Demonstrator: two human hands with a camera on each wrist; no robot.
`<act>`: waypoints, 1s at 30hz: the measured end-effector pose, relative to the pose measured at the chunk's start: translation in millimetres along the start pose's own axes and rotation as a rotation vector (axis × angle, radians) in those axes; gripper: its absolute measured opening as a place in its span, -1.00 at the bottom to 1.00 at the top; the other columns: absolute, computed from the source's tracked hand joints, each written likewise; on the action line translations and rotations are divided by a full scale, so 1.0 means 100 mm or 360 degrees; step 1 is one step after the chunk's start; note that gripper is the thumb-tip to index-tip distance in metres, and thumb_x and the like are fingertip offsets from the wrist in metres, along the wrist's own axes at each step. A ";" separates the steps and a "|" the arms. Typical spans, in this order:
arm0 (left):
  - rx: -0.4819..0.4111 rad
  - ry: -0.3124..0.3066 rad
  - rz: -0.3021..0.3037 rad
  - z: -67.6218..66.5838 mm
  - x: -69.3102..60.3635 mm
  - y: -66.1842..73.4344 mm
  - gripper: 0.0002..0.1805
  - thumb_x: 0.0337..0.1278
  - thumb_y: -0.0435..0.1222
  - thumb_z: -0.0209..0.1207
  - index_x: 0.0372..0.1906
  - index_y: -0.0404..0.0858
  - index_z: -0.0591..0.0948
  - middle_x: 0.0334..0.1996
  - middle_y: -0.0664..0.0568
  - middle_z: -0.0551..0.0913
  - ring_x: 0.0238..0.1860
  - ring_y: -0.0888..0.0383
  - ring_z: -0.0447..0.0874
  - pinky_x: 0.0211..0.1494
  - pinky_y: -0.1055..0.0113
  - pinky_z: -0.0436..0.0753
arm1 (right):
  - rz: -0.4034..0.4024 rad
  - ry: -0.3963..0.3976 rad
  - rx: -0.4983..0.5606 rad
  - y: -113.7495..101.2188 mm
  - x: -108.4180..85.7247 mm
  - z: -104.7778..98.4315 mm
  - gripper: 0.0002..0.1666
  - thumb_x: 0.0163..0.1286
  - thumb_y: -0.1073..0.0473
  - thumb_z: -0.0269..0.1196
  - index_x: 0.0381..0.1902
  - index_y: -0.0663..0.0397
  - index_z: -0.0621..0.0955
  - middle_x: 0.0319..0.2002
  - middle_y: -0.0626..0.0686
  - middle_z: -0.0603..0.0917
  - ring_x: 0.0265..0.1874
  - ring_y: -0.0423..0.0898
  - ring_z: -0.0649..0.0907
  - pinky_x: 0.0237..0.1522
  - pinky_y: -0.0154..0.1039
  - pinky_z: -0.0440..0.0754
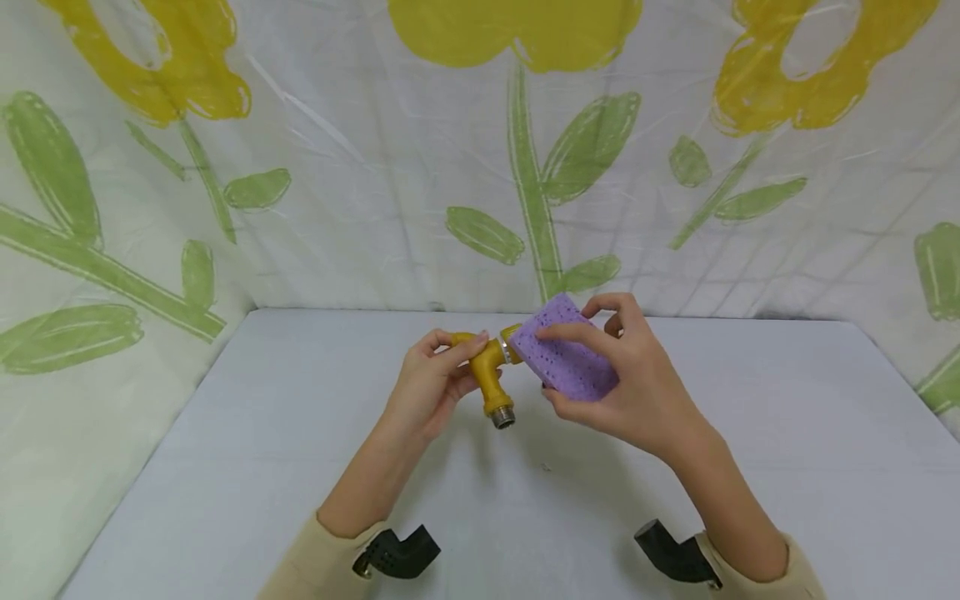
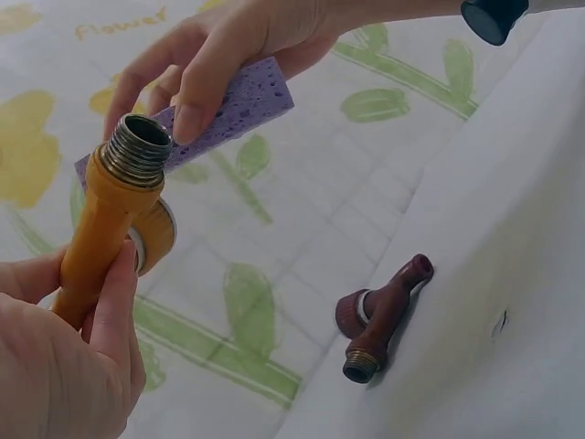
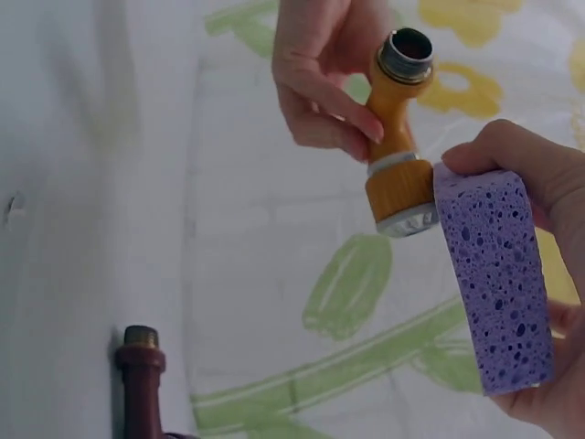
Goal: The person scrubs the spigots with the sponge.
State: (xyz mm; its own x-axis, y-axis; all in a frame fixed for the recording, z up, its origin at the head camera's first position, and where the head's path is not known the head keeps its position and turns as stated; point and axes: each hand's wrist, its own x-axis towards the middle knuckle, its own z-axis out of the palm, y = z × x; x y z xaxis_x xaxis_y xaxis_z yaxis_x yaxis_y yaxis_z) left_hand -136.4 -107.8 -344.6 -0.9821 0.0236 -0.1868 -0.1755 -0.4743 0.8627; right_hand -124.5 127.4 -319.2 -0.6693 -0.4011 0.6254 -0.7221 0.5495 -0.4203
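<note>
My left hand (image 1: pixel 429 382) holds a yellow branched pipe fitting (image 1: pixel 489 379) above the table, thumb and fingers around one arm. A threaded metal end (image 2: pixel 137 148) points down in the head view; a ribbed collar (image 3: pixel 400 194) with silver rings sits on the side branch. In my right hand (image 1: pixel 643 383) is a purple pored sponge (image 1: pixel 564 354), gripped between thumb and fingers. One edge of the sponge meets the collar. A dark red fitting (image 2: pixel 388 311) of similar shape lies on the table, almost wholly hidden in the head view behind the sponge and right hand.
The white table (image 1: pixel 300 483) ends at a hanging sheet (image 1: pixel 337 208) painted with yellow flowers and green leaves. A small dark mark (image 1: pixel 546 467) shows on the tabletop. Black wrist devices (image 1: pixel 401 552) sit at both sleeves.
</note>
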 end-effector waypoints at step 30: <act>-0.0126 0.0019 -0.0134 0.01 0.02 0.01 -0.88 0.55 -0.49 0.10 -0.17 -0.36 0.38 0.09 -0.20 0.53 -0.16 0.00 0.76 0.00 0.17 0.85 | -0.0017 -0.0012 0.0022 -0.01 -0.01 -0.03 -0.34 -0.05 0.28 0.66 0.07 -0.24 0.76 0.13 0.16 0.45 -0.16 -0.04 0.46 -0.40 -0.26 0.62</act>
State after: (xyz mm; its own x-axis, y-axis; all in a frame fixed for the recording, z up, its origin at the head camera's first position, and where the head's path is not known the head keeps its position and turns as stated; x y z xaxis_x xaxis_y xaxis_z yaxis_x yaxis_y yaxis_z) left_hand -138.8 -107.2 -344.0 -0.9632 0.0562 -0.2628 -0.2508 -0.5390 0.8041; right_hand -122.8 128.9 -317.4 -0.6626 -0.4125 0.6251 -0.7317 0.5347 -0.4227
